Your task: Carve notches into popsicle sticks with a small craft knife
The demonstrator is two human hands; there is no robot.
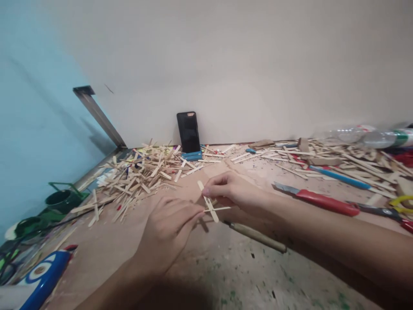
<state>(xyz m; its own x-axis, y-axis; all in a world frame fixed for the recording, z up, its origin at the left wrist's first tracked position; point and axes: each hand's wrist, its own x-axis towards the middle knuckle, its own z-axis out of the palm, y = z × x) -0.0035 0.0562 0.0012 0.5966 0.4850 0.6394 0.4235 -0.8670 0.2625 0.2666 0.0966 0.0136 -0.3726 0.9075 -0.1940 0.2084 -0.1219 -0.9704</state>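
Two flat wooden craft sticks cross each other in an X near the middle of the head view. My right hand pinches the upper part of the slanted craft stick between thumb and finger. The fingertips of my left hand are closed on the left end of the crosswise craft stick. Whether the two sticks are fixed together I cannot tell. Both are held just above the table. Beneath my right wrist lies a tool with a wooden handle, its dark tip partly hidden.
A heap of craft sticks lies back left. A phone leans on the wall in a blue stand. Rightward lie a red-handled knife, scissors, a blue pen-like tool and plastic bottles. A blue-and-white object sits front left.
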